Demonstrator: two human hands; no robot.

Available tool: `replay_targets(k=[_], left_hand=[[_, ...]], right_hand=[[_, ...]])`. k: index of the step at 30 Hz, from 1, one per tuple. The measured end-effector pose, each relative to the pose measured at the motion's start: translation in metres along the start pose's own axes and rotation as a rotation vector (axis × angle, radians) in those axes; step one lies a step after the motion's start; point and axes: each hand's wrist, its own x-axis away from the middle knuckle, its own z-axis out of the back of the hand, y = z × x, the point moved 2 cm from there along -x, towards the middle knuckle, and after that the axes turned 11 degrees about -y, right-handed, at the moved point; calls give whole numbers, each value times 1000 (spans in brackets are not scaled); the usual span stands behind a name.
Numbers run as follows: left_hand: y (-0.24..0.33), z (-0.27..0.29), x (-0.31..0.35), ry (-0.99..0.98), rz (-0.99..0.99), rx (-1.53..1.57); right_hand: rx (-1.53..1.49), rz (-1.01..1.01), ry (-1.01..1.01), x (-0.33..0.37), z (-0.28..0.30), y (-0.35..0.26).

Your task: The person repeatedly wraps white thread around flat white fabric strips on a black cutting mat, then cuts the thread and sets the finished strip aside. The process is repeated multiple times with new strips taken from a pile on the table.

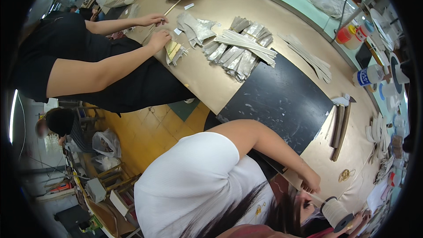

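Head view, lower right rim: some fingers (360, 221) show just beside a spool (337, 213) of white thread, which lies to their left. They are partly cut off by the dark edge, so I can't tell whose they are, how far they are spread or whether they grip anything.

Up and left of those fingers, a co-worker in a white shirt (185, 180) bends over the table (194, 79), one hand (311, 181) curled near the spool; its grip is too hidden to tell. Above the fingers lie a gold coil (346, 175) and two long tools (339, 128). Farther up and left are a black mat (282, 101) and piled grey strips (244, 57). Farthest from the fingers, a second co-worker in black (53, 53) has both hands at the table's edge.
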Motion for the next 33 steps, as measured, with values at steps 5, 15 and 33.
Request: replay_targets(k=[5, 15, 33], left_hand=[[-12, -5, -45, -156, 12, 186], [-10, -27, 1, -118, -235, -199], [-60, -29, 38, -171, -453, -543]], right_hand=[[236, 153, -61, -10, -41, 22], [310, 118, 175, -22, -17, 13], [196, -80, 526, -41, 50, 38]])
